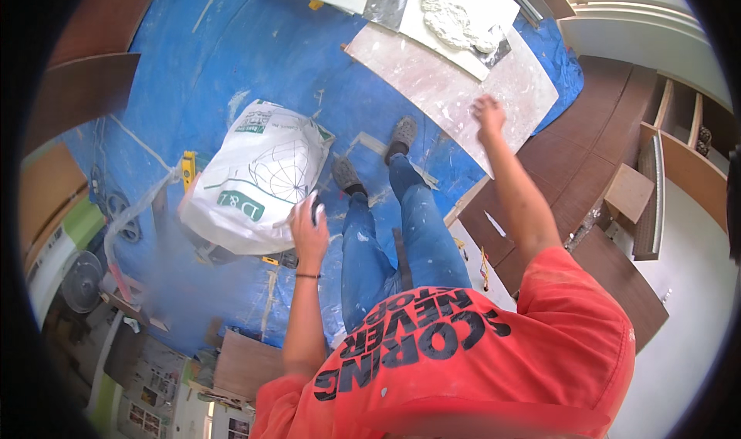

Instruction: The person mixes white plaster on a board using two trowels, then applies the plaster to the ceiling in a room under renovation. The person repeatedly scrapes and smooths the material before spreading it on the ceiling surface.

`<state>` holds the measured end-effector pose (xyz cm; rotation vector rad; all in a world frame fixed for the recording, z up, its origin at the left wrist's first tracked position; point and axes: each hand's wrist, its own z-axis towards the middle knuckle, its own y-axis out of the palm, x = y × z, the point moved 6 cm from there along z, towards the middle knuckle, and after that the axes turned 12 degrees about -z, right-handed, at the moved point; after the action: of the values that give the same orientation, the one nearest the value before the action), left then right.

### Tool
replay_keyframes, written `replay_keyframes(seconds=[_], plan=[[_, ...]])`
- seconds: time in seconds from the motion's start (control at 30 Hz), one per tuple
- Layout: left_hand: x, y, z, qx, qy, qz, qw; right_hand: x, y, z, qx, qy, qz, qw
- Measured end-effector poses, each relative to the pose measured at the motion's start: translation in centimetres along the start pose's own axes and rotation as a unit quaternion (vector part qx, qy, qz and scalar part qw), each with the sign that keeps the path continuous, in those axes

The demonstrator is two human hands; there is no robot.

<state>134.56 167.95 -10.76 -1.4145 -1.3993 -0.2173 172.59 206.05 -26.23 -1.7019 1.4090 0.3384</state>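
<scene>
My left hand is closed round a small dark object with a pale edge, whose kind I cannot make out. It hangs in front of the lower right side of a large white sack with green and black print, standing on the floor. My right hand reaches out over a pale, white-spotted board, its fingers loosely bent and apart, with white smears on them. On a white panel lying on that board, a heap of wet white paste is spread; a grey plate shows beside it.
Blue sheeting covers the floor, marked with white splashes. A yellow spirit level stands beside the sack. Brown panels and a wooden block lie at right. A round fan and clutter stand at left.
</scene>
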Motion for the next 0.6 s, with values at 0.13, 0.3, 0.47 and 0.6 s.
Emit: replay_keyframes(seconds=[0.13, 0.3, 0.47, 0.6], plan=[[4.7, 5.5, 13.4, 0.011, 0.02, -0.07, 0.997, -2.6, -4.0, 11.6, 0.072, 0.016, 0.017, 0.997], [9.4, 10.6, 31.2, 0.041, 0.074, -0.034, 0.996, -6.1, -1.7, 14.8, 0.022, 0.057, 0.042, 0.997], [13.2, 16.8, 41.0, 0.08, 0.013, -0.014, 0.997, -5.9, -0.3, 16.7, 0.063, 0.075, 0.001, 0.995], [13.6, 18.8, 43.3, 0.135, -0.079, -0.035, 0.987, -6.3, 0.5, 16.9, 0.049, 0.085, 0.026, 0.995]])
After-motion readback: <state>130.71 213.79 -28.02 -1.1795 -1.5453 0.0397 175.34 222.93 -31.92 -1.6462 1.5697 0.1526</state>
